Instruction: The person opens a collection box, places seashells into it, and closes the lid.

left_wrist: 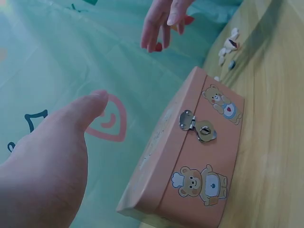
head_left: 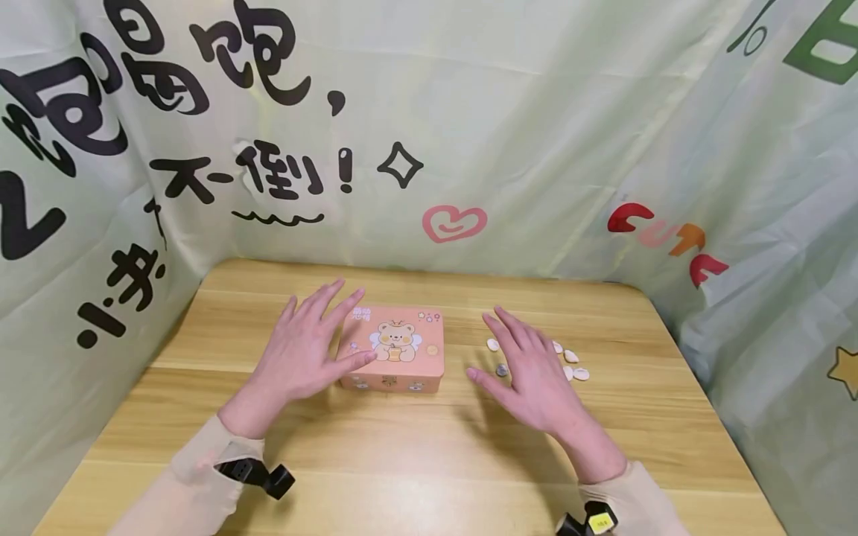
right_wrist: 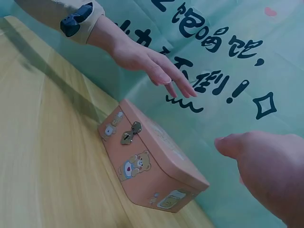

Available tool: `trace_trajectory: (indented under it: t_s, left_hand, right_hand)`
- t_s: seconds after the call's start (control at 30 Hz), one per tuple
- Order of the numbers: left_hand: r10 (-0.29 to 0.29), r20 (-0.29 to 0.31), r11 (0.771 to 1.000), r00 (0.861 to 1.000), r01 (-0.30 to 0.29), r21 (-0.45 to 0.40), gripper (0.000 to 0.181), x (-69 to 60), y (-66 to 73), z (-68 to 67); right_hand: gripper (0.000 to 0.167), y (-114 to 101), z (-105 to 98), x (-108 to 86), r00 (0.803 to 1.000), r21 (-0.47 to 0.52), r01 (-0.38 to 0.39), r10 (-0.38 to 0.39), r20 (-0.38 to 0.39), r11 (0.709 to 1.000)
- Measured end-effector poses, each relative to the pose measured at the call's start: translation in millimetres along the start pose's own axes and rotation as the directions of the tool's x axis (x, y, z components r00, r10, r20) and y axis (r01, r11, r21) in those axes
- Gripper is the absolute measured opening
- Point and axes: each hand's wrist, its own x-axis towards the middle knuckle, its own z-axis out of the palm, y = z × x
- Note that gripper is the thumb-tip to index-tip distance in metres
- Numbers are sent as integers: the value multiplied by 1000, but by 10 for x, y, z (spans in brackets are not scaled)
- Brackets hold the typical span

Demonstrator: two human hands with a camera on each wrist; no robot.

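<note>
Fingers spread and apart, the left hand [head_left: 304, 350] hovers over the left end of the salmon-pink rectangular box with rounded corners and bear pictures [head_left: 395, 350], touching nothing, with a small black device [head_left: 251, 473] strapped at its wrist. The box, our landmark, sits on the light wood-grain counter [head_left: 402, 461] between the two hands, its lid down and a silvery metal clasp [left_wrist: 205, 131] on the front wall. Its crisp edges and even sheen suggest a stiff, thin-walled tin, probably fairly light, though what it may hold is hidden; the smooth painted faces could slip under dry fingers and might dent rather than break. The short end walls, below the lid seam, look like the best grip, with the clasp and lid lip for finer work. Right of the box, the right hand [head_left: 532, 376] hangs in the air, fingers also apart and holding nothing. Beneath and beyond it, well apart from the box, lie small whitish, shell-like pieces [head_left: 581, 374] and one dark round piece [head_left: 502, 370]; the hand hides some of them from the head view. Pale green printed cloth [head_left: 570, 149] hangs behind the box and to both sides; only the left hand intrudes on the lid from above.
</note>
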Motion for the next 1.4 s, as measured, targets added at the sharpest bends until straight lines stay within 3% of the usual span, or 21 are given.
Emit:
trace_trajectory:
  t_s: [0.3, 0.67, 1.07, 1.4]
  left_hand:
    - [26, -55, 999, 998, -28, -38, 87, -68, 2, 75]
    - [0, -116, 993, 993, -14, -121, 71, -154, 34, 185]
    - [-21, -116, 986, 993, 1, -167, 64, -252, 83, 259]
    - [-67, -91, 980, 994, 49, -192, 64, -336, 134, 366]
  right_hand:
    - [75, -57, 71, -26, 998, 109, -8, 15, -58, 994]
    - [56, -150, 189, -56, 998, 270, -10, 26, -56, 963]
    - [29, -269, 368, -114, 995, 434, 47, -2, -105, 900]
    - [18, -459, 492, -146, 999, 560, -34, 38, 4, 828]
